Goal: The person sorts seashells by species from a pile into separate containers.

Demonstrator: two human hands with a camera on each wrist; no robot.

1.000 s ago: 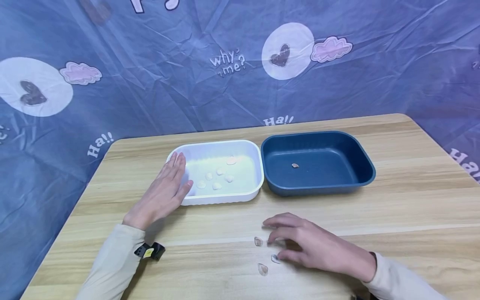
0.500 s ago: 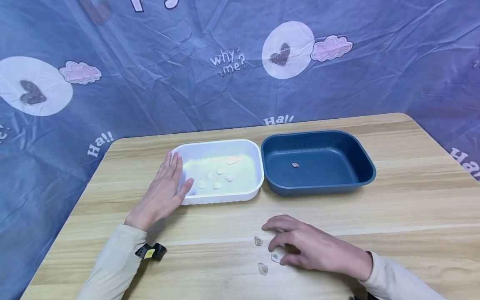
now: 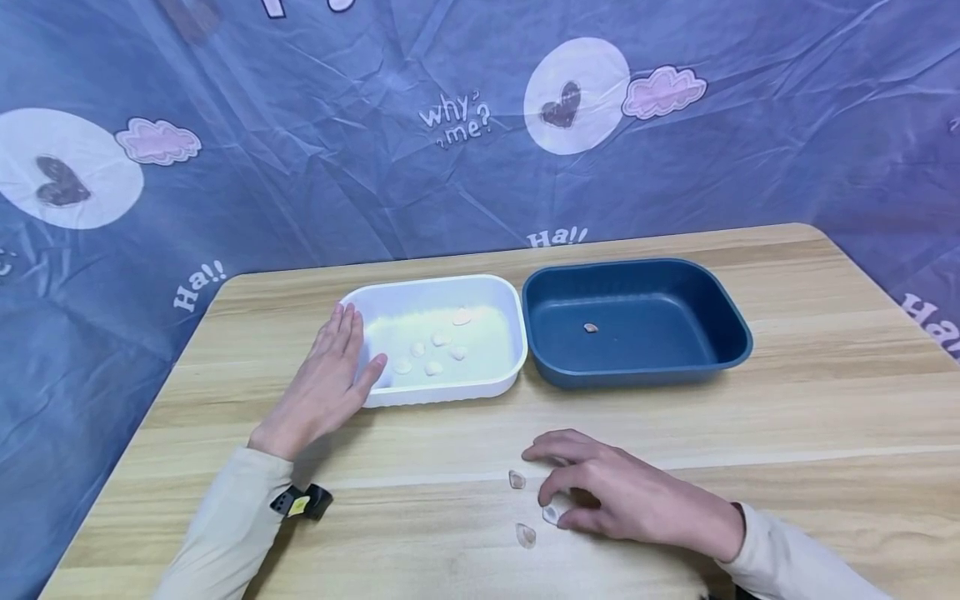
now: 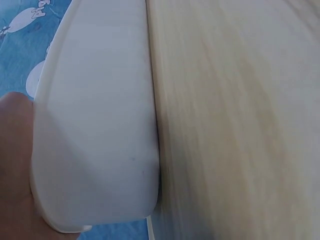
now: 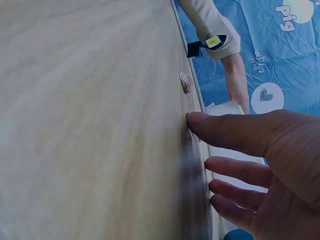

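My left hand [image 3: 322, 383] lies with straight fingers along the left rim of a white basin [image 3: 450, 390], its thumb spread over the near left corner. In the left wrist view the white basin [image 4: 95, 115] fills the left, with part of the hand [image 4: 15, 175] at its edge. Low over the table, my right hand [image 3: 615, 496] has its thumb and forefinger curled at opposite edges of a small pale seashell [image 3: 551, 513], partly hidden by the hand. Two more seashells lie beside it, one brownish [image 3: 517, 480] and one larger [image 3: 526, 536].
Several pale seashells [image 3: 440, 339] lie inside the white basin. Against its right side stands a dark blue basin [image 3: 637, 377] with one small brown shell [image 3: 591, 328] in it. A blue printed cloth [image 3: 360, 125] hangs behind the wooden table [image 3: 420, 500].
The right thumb and forefinger have drawn in around the pale seashell, which shows more fully between them now. My left hand has slid slightly left at the white basin's rim.
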